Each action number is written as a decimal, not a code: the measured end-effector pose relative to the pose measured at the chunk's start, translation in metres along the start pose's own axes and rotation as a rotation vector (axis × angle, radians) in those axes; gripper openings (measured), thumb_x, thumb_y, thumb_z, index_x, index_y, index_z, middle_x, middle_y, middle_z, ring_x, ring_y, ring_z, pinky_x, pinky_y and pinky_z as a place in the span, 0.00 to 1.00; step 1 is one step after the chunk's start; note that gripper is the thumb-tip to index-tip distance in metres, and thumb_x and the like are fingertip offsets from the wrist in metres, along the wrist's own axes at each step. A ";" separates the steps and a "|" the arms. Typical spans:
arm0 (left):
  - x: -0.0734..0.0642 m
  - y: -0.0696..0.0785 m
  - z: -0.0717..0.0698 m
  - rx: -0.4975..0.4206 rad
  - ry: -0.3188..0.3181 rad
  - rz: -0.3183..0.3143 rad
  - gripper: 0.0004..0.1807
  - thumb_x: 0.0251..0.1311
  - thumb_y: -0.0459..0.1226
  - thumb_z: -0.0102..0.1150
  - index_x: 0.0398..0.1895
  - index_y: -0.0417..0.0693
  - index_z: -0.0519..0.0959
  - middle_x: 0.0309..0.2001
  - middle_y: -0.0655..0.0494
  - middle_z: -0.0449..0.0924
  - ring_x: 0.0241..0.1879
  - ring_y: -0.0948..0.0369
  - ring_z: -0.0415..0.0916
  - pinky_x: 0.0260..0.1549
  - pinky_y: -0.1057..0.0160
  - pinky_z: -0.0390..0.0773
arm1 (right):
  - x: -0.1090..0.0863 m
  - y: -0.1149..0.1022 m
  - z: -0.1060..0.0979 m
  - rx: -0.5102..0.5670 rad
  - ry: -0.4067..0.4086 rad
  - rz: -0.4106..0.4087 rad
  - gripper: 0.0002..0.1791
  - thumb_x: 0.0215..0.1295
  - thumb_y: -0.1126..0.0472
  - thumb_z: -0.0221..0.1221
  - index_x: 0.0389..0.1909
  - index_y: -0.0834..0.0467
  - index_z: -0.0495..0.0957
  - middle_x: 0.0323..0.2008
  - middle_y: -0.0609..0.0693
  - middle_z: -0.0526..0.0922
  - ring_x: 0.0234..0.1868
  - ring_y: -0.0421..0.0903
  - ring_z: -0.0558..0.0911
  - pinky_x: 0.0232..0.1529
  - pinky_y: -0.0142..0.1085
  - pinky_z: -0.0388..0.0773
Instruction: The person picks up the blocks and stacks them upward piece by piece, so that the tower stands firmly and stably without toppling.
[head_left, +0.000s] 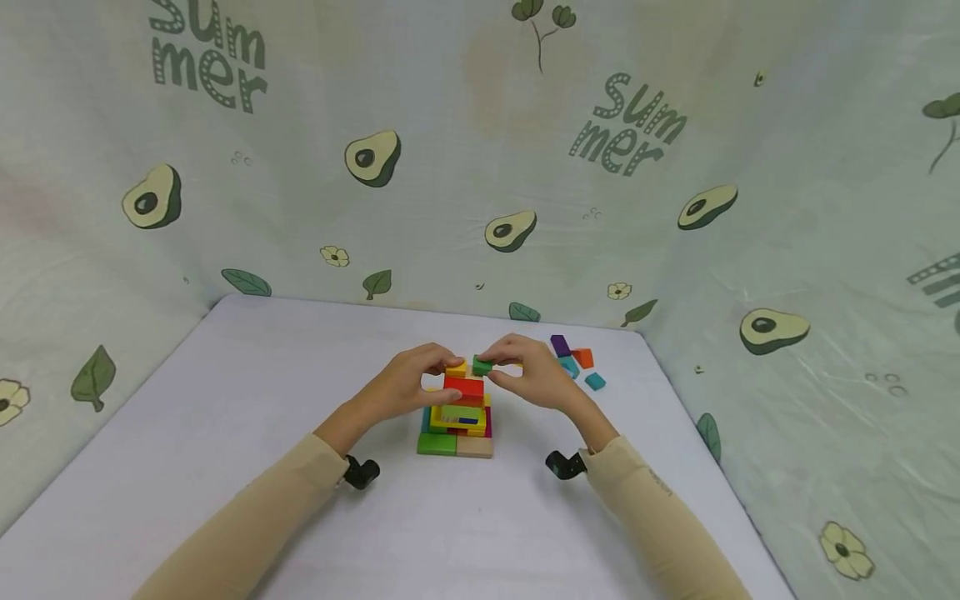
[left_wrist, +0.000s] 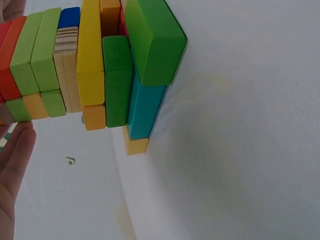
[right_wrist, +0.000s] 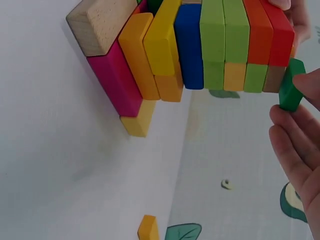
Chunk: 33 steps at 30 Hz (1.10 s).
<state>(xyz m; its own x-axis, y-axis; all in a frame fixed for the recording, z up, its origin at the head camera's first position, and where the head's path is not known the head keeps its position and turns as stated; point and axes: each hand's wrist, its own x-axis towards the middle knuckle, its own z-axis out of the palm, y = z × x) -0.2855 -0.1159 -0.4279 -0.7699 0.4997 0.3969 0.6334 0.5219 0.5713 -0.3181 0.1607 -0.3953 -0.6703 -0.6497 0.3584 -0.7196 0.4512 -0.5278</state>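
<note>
A tower of coloured wooden blocks (head_left: 462, 412) stands on the white table, with a red block (head_left: 464, 392) along its upper front. My left hand (head_left: 405, 382) holds the tower's top from the left, thumb on the red block and fingers by a small yellow block (head_left: 456, 370) behind it. My right hand (head_left: 542, 377) pinches a small green block (right_wrist: 290, 86) between thumb and fingers, right at the tower's upper back edge. Below are light green blocks (right_wrist: 212, 35), a blue block (right_wrist: 189, 47) and a yellow block (right_wrist: 162, 37). The left palm is hidden.
Loose blocks lie at the back right of the table: a purple block (head_left: 560, 346), an orange block (head_left: 582, 358) and some blue blocks (head_left: 595, 381). A patterned cloth (head_left: 450, 208) hangs behind the table and along its sides.
</note>
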 end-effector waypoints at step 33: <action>0.001 -0.004 -0.008 -0.023 -0.079 -0.017 0.38 0.64 0.53 0.74 0.75 0.53 0.73 0.69 0.56 0.78 0.59 0.57 0.81 0.59 0.56 0.84 | 0.000 -0.010 0.007 -0.044 -0.008 0.012 0.14 0.71 0.64 0.69 0.55 0.53 0.89 0.54 0.46 0.85 0.55 0.44 0.83 0.57 0.38 0.85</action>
<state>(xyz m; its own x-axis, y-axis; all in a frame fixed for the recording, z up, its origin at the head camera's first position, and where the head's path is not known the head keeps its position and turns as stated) -0.2895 -0.1226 -0.4237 -0.7712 0.5447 0.3296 0.6178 0.5154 0.5939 -0.3094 0.1521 -0.3960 -0.6773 -0.6494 0.3458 -0.7192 0.4853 -0.4973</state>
